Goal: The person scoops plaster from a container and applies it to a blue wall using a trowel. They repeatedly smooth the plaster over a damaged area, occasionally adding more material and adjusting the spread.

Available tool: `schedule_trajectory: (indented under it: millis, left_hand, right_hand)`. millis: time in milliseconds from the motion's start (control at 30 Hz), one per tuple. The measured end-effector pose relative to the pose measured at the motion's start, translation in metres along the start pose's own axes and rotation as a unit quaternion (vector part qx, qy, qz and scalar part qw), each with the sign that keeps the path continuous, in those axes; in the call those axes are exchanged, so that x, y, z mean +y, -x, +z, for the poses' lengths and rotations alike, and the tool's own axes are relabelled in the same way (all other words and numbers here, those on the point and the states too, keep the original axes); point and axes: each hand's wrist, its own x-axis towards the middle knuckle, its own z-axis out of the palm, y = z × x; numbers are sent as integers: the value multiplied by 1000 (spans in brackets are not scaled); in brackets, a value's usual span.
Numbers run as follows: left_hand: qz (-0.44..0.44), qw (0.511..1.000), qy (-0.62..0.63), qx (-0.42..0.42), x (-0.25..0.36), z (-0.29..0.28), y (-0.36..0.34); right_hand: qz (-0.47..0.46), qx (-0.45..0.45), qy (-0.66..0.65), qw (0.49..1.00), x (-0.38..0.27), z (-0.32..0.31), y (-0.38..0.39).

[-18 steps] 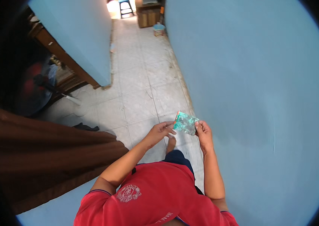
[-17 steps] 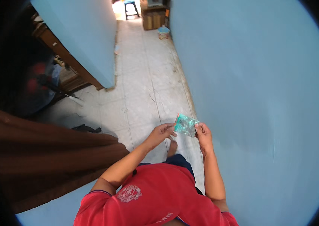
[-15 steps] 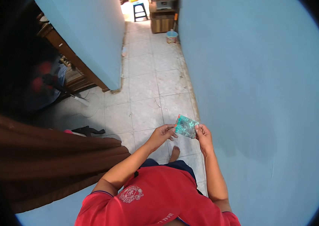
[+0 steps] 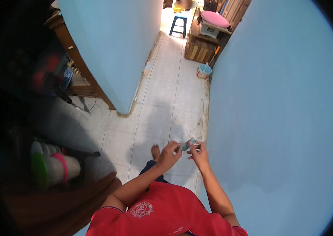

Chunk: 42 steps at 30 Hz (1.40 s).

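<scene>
A small flat teal packet [image 4: 187, 145] is held up in front of my body, above the floor. It shows as a narrow strip, and I cannot tell whether it is folded or just tilted. My left hand [image 4: 169, 155] pinches its left end between thumb and fingers. On its other side, my right hand [image 4: 199, 157] grips it with thumb and forefinger, the lower fingers loosely curled. Part of the packet is covered by the fingers.
Blue walls [image 4: 268, 110] flank a tiled passage. Ahead are a white bucket [image 4: 204, 71], a wooden cabinet [image 4: 198, 50], a pink round item [image 4: 215, 19] and a dark blue stool [image 4: 179, 26]. At left are a fan [image 4: 48, 72], a green-lidded container [image 4: 56, 171] and a brown curtain [image 4: 64, 206].
The packet went from facing up broadly to a narrow strip, and my hands came closer together. The view has moved forward along the passage, bringing the containers at left into sight.
</scene>
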Motion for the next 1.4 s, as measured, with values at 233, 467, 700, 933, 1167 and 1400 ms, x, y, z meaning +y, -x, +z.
schedule_trajectory:
  millis: [233,467,700,933,1167,1400]
  left_hand:
    - [211,971,-109,38,3,-51,-221]
    - [153,975,-146,70,-68,-130,-390]
    - [-134,963,-216,84,-322,-207,-489]
    - [-518,817,-150,205,-462,-268,-475]
    - [-597,794,-77,89,-502,-274,-634]
    - [-480,862,-152,55,-600,-313,-968]
  right_hand:
    - [-50,-44,-185,980,-132,51,-191]
    - [-20,-65,-288,955,-221,93,-373]
    - [21,-79,-272,959,-279,99,-606]
    - [16,-87,-207,974,-386,140,-774]
    - [-118,-106,-70,985,-436,203,-956]
    - [-105,-60,-32,992,-550,260,-1116]
